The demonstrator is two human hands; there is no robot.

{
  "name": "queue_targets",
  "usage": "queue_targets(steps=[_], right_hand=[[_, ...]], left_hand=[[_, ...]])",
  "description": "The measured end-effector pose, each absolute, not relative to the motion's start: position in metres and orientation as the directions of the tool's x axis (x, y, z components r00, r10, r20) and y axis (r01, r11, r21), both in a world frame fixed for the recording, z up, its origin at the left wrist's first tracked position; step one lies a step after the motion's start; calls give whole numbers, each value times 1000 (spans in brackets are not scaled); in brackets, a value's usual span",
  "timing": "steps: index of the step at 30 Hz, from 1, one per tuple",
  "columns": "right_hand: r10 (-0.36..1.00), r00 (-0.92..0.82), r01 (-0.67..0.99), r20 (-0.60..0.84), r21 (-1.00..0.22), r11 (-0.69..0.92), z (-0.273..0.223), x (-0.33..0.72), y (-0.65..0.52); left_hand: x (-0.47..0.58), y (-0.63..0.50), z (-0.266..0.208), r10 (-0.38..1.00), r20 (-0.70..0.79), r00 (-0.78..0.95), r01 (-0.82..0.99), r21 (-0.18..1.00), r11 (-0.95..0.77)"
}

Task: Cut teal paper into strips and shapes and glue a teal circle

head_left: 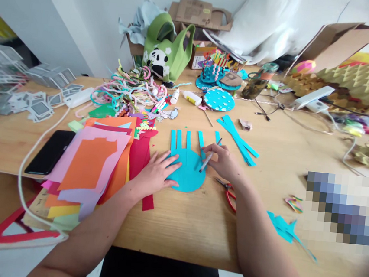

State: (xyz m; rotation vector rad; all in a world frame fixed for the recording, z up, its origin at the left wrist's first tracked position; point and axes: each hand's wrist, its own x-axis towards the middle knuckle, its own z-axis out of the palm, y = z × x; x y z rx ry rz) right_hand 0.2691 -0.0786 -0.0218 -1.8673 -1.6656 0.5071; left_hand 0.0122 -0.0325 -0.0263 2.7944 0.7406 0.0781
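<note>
My left hand (160,171) lies flat with spread fingers on the left side of a round blue paper piece (187,180). Several narrow blue strips (178,139) stick out from the circle's far edge. In my right hand (223,160) a pen (207,159) is gripped, its lower end at the right part of the circle. Just right of the circle, red-handled scissors (228,194) lie partly hidden under my right forearm. Crossed loose blue strips (240,141) rest beyond my right hand.
Coloured paper sheets (87,164) and a black phone (50,151) lie at left. Behind are a heap of pipe cleaners (127,90), a green panda bag (166,54), a glue bottle (192,98) and a dotted blue disc (219,99). Blue scraps (283,226) lie at right; a white cable (22,162) hangs at left.
</note>
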Motion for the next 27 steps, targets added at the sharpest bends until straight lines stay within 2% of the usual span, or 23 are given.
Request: queue_targets(steps=[3, 9, 11, 13, 16, 18, 21, 27], right_hand=[[992, 41, 799, 121, -601, 40, -24, 271, -81], [982, 68, 812, 177, -581, 48, -24, 270, -79], [971, 156, 821, 182, -570, -25, -23, 271, -78], [947, 291, 819, 138, -547, -172, -22, 270, -77], [892, 450, 797, 37, -468, -382, -22, 266, -77], [868, 497, 793, -8, -401, -458, -21, 263, -78], [858, 510, 792, -53, -359, -493, -21, 258, -77], [866, 499, 777, -26, -429, -460, -26, 254, -75]], left_hand=[[12, -32, -26, 494, -16, 869, 481, 250, -840], [12, -32, -26, 489, -7, 872, 476, 246, -845], [12, -32, -26, 489, -9, 872, 476, 245, -845], [12, -32, -26, 490, -10, 872, 477, 245, -844], [12, -33, -25, 492, -9, 871, 479, 245, -843], [12, -33, -25, 493, -13, 870, 481, 243, -842], [12, -33, -24, 494, -22, 869, 484, 243, -841], [13, -33, -25, 494, -21, 869, 484, 243, -841]])
